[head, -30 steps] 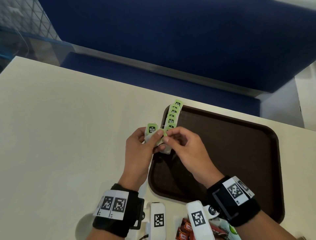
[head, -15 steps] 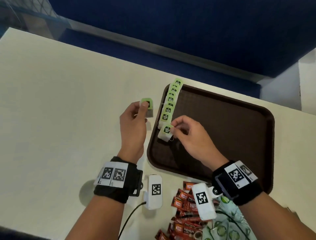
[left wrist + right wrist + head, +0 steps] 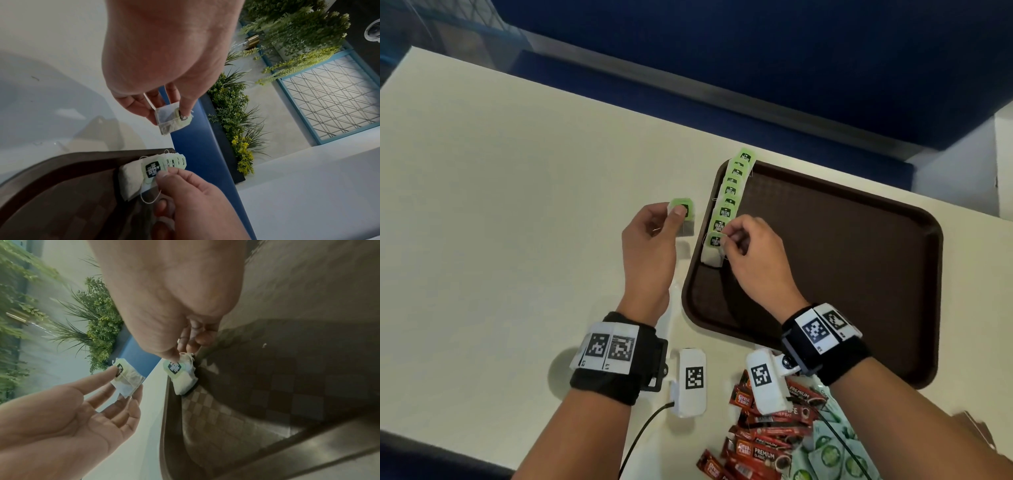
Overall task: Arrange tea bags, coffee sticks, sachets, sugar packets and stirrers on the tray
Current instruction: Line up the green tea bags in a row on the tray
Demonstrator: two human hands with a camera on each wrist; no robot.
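Note:
A brown tray (image 3: 859, 267) lies on the cream table (image 3: 500, 222). Along the tray's left edge runs a row of several green-tagged tea bags (image 3: 731, 192). My right hand (image 3: 729, 236) pinches the nearest tea bag (image 3: 711, 250) of that row, which rests on the tray (image 3: 51, 178) at the near end; the same bag (image 3: 180, 378) shows in the right wrist view. My left hand (image 3: 674, 219) hovers over the table left of the tray, its thumb and fingers pinching one more tea bag (image 3: 684, 219), (image 3: 170, 118).
Red coffee sticks (image 3: 760, 442) and green-printed sachets (image 3: 835, 452) lie in a heap on the table near the front edge, below the tray. A blue bench (image 3: 722, 113) runs behind the table. Bare table stretches to the left.
The two hands have drawn apart, each with one tea bag. The right hand has lowered its bag onto the near end of the row on the tray; the left stays over the table.

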